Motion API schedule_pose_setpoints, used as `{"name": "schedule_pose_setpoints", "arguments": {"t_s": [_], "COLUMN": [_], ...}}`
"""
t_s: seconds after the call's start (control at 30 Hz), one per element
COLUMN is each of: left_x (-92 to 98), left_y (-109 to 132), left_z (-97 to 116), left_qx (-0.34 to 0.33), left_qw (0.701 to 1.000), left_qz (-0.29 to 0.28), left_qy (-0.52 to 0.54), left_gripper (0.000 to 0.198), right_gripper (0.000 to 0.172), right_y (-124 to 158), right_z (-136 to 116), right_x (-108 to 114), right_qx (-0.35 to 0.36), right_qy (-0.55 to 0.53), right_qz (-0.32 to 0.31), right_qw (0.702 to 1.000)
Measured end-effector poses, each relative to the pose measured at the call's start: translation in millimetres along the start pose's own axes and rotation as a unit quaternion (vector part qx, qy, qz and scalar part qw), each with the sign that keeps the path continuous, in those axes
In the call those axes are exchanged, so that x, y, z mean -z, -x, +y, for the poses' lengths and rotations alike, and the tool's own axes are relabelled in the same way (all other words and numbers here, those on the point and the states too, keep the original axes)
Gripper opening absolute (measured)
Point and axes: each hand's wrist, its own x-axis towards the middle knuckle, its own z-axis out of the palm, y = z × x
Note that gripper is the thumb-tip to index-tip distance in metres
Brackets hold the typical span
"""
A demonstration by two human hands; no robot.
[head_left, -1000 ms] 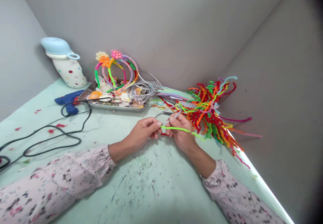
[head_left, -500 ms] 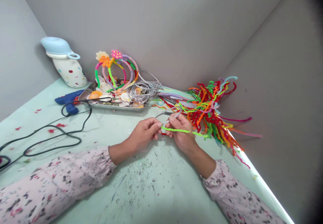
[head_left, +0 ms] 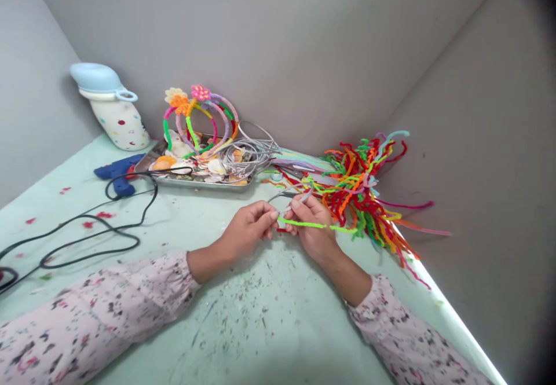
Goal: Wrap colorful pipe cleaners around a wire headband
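Observation:
My left hand [head_left: 248,227] is closed in a pinch at the near end of a bright green pipe cleaner [head_left: 304,224], right where it meets a thin grey hoop [head_left: 307,194]. The pipe cleaner's loose length trails right across my right hand [head_left: 316,235]. That hand's thumb and fingers are closed round the grey hoop, which curves up and away between both hands. Fingertips hide the exact join. A bit of red [head_left: 282,230] shows below, between the hands. Beyond my right hand lies a big heap of coloured pipe cleaners [head_left: 354,191].
A metal tray [head_left: 204,186] holds shells, several flower-topped headbands [head_left: 190,120] and coiled grey hoops [head_left: 249,156]. At left are a blue glue gun [head_left: 119,172], its black cord [head_left: 93,250] and a white bottle [head_left: 118,120] with a blue lid. Grey walls bound the green table [head_left: 243,327].
Hardly anything differs. The green pipe cleaner's free end has shifted slightly upward; both hands stay in nearly the same place and grip.

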Motion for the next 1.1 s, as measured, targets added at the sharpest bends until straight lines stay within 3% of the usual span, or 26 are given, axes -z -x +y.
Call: {"name": "schedule_pose_setpoints", "arguments": {"t_s": [0.17,0.83,1.1], "left_x": [-1.0,0.9,-1.4], "left_y": [0.1,0.4,-0.4], "left_z": [1.2,1.9,7.2], "left_qx": [-0.007,0.022,0.022], "left_qw": [1.000,0.995,0.987], "left_qz": [0.002,0.018,0.040], "left_qy": [-0.013,0.097,0.155], "left_gripper": [0.024,0.018,0.019], "right_gripper": [0.019,0.021,0.018], "right_y": [-0.1,-4.9,1.2], "right_z": [-0.1,2.7,-2.9], "right_x": [-0.1,4.8,0.9], "right_qx": [0.001,0.030,0.022], "right_qy": [-0.004,-0.008,0.106], "right_qz": [0.000,0.000,-0.060], "right_qw": [1.000,1.000,0.992]}}
